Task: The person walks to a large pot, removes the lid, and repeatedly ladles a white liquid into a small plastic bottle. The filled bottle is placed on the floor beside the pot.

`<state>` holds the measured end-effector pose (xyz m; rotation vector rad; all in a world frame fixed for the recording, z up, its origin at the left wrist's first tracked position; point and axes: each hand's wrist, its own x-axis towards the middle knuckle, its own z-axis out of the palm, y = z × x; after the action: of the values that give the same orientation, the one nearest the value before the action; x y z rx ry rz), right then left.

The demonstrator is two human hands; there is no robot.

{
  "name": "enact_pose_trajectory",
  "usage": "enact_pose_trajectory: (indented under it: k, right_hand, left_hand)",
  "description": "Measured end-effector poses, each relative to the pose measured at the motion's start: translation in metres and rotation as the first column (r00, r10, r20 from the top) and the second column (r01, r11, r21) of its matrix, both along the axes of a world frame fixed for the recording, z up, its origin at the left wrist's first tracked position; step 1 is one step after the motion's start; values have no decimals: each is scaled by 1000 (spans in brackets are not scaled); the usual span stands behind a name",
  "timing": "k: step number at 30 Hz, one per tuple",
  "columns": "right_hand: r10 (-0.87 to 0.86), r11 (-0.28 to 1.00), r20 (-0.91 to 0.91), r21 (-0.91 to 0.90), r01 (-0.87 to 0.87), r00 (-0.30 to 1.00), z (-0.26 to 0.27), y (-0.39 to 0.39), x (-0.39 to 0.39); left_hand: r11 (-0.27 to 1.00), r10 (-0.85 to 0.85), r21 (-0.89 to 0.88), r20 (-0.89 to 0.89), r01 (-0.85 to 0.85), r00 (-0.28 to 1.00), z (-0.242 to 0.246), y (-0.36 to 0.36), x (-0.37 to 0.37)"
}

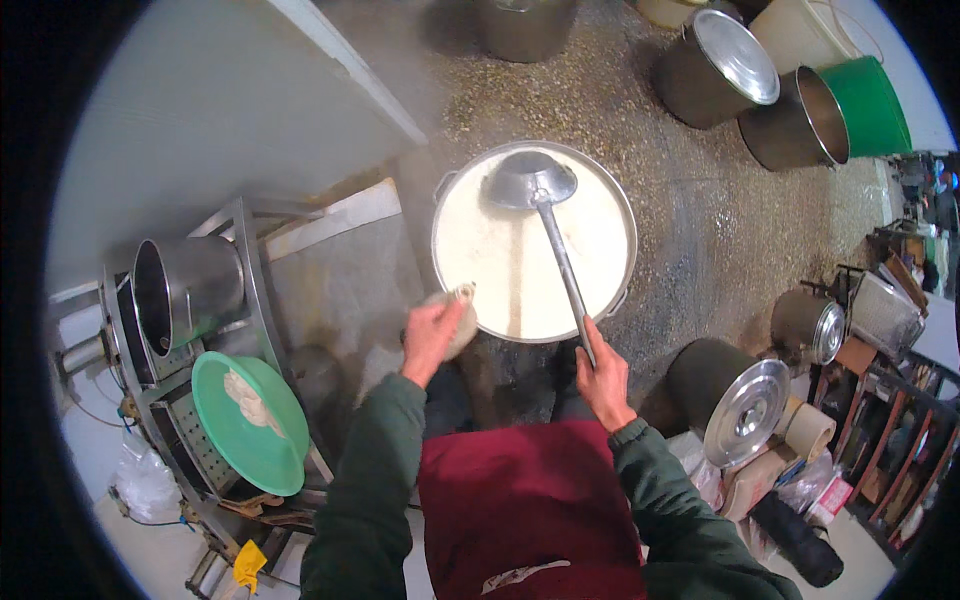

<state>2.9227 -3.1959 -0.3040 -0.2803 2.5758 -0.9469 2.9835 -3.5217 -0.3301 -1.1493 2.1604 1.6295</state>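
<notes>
A large metal pot of creamy white liquid stands on the floor before me. My right hand grips the long handle of a metal ladle. The ladle's wide bowl hangs over the far part of the liquid, with its underside seeming to face up. A shadow of the handle falls on the surface. My left hand is closed on a pale rounded object with a narrow neck-like end, at the pot's near left rim. Whether it is a vessel or a cloth bundle I cannot tell.
On a metal rack at left are a steel pot and a green basin with a whitish lump. Lidded pots and a green bucket stand at upper right. Another lidded pot is near my right arm.
</notes>
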Motion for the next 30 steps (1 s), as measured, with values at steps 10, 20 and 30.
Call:
enact_pose_trajectory:
  k: [10,20,30]
  right_hand:
    - [70,981,88,173,-84,994,-29,-59,-102]
    - [131,952,241,239,-189,962,-72,-96,-133]
    - [202,915,291,284,-286,935,-106,-95,-93]
  left_hand:
    - [980,143,144,-17,-139,990,25,95,82]
    - [993,74,93,42,-78,996,42,94,98]
    - [988,-47,-144,98,61,994,25,53,46]
